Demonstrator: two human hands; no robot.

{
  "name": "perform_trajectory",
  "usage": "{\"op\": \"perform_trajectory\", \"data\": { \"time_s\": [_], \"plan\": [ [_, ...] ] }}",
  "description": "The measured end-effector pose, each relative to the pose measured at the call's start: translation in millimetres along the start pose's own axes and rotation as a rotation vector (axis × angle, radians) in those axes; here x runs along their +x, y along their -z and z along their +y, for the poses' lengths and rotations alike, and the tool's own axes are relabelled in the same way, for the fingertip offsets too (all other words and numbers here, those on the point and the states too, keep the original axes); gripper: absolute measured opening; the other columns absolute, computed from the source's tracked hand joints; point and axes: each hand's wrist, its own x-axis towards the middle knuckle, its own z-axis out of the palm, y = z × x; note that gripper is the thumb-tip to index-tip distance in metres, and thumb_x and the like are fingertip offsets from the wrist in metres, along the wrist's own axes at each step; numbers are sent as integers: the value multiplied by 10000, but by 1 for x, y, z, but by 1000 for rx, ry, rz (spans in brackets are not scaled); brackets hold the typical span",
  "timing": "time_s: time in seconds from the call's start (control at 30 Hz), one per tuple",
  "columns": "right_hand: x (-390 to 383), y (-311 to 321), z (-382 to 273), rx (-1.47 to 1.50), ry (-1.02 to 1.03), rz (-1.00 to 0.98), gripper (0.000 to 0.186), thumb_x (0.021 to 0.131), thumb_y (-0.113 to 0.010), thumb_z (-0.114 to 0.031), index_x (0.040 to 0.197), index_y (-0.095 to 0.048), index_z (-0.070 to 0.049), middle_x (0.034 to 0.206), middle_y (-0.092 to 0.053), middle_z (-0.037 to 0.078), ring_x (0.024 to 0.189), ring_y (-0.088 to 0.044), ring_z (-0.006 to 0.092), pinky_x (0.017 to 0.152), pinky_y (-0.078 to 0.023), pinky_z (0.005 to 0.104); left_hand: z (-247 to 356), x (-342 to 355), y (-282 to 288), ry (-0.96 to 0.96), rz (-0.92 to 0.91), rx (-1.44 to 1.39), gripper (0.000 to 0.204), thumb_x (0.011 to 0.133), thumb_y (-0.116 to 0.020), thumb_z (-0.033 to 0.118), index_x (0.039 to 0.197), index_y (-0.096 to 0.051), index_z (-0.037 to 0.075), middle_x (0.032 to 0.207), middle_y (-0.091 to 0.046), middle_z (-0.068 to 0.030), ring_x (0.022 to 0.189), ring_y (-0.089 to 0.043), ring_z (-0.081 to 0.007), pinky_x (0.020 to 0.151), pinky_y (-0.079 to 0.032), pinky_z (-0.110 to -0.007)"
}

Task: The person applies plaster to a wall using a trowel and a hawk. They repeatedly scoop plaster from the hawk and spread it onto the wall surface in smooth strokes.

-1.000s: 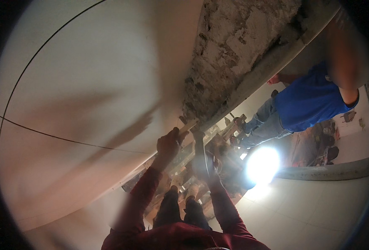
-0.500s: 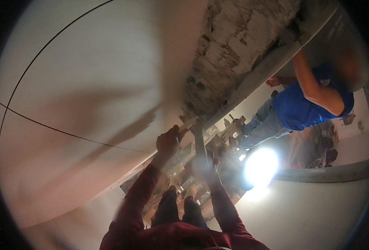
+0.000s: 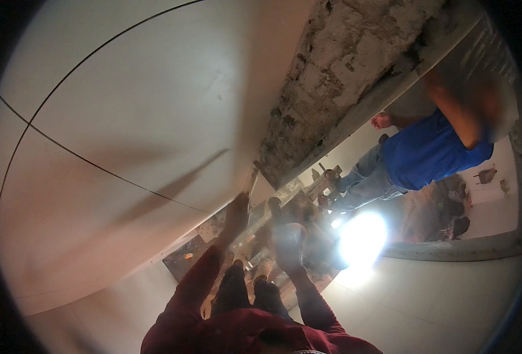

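Note:
My left hand (image 3: 235, 217) is closed around a thin pale flat strip (image 3: 253, 179), which stands up from the fingers beside the large smooth white wall panel (image 3: 172, 100). To its right, my right hand (image 3: 289, 243) is closed and smeared by motion and glare. A long dark tool (image 3: 275, 207) with a rounded end sticks up from it, its kind unclear. Both hands are just below the lower end of a rough, mortar-covered wall strip (image 3: 337, 76), apart from each other.
A very bright lamp (image 3: 362, 239) shines at the right. Beyond the opening a co-worker in a blue shirt (image 3: 432, 153) stands with one arm raised. Dark boards and debris (image 3: 202, 245) lie around my shoes (image 3: 235, 274). A grey ledge (image 3: 450, 251) edges the opening.
The dark tool has come down and away from the wall corner with my right hand. My left hand has drawn the strip slightly back, and it now stands more upright. The view has shifted slightly.

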Motion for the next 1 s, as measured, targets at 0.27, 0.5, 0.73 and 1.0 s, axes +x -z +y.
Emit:
{"op": "perform_trajectory", "data": {
  "time_s": [0.27,0.5,0.73,1.0],
  "plan": [
    [4,10,-26,-208,90,-12,330,877,-594,-178,1167,-511,-43,937,-611,212,724,-635,422,549,-504,486,26,31,0,157,59,-151,357,1019,-363,309,939,-502,-10,712,-534,-185,685,-563,-402,564,-436,-492],
    [-4,14,-31,-289,117,-104,279,845,-623,-93,1114,-583,-33,973,-591,165,759,-633,349,569,-514,425,3,1,-9,319,1,-308,439,1030,-314,353,878,-522,-2,818,-592,-242,751,-579,-409,644,-432,-506],
    [-26,13,-30,-336,219,-60,313,790,-667,-77,1093,-605,-28,996,-572,170,733,-629,325,566,-520,387,28,18,-2,-75,301,-119,353,989,-414,347,872,-511,28,652,-569,-204,643,-583,-430,572,-448,-509],
    [-25,43,-45,-387,321,10,397,729,-694,-60,1112,-595,-30,1035,-571,188,733,-634,308,533,-512,357,60,19,8,-139,206,-101,165,966,-464,218,951,-513,62,689,-578,-179,616,-595,-408,527,-466,-499]
  ]
}}
